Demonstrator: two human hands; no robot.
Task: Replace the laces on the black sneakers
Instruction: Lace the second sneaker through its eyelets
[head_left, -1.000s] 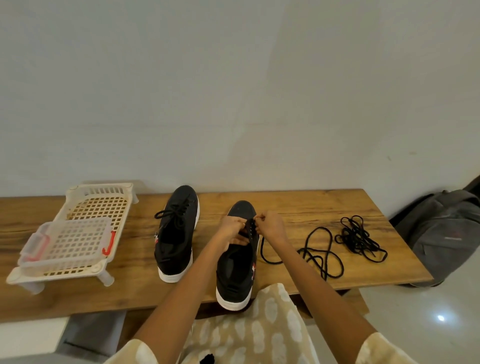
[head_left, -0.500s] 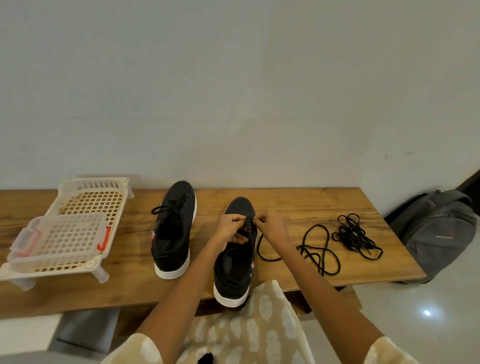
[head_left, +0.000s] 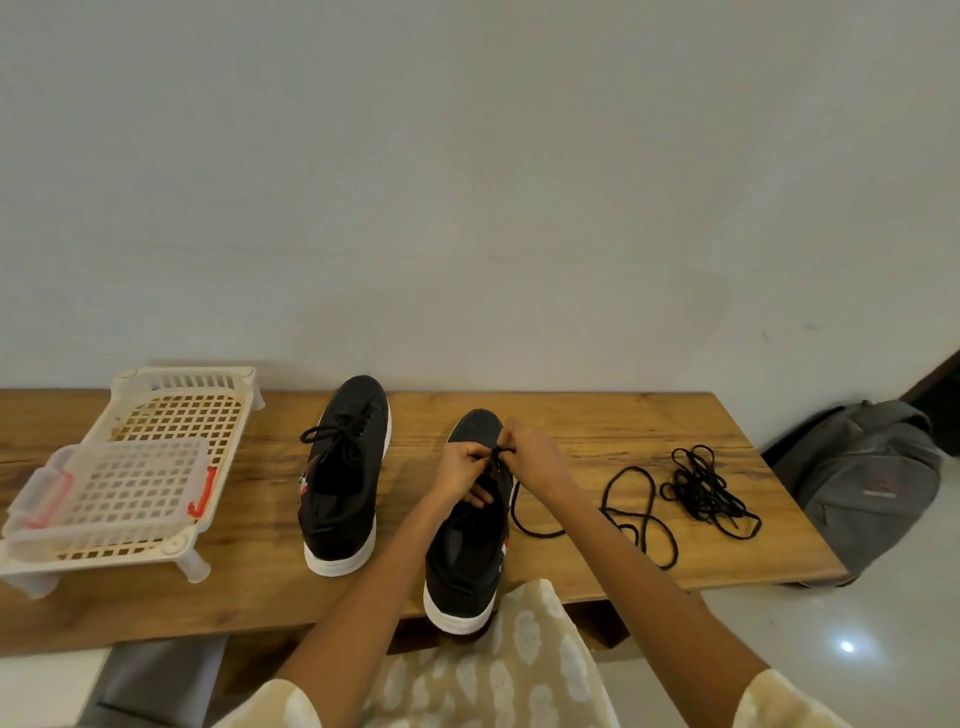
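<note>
Fingers of both hands curl tight, pinching one black lace (head_left: 497, 453) between left hand (head_left: 462, 472) and right hand (head_left: 535, 457) over the near sneaker (head_left: 465, 561); the laced sneaker (head_left: 345, 483) stands at nine o'clock.

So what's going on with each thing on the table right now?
left sneaker: laced, bow tied
right sneaker: being laced
lace: pinched by both hands, rest trailing on the table
left hand: pinching lace
right hand: pinching lace
spare laces: tangled heap
basket: holds a smaller basket
</note>
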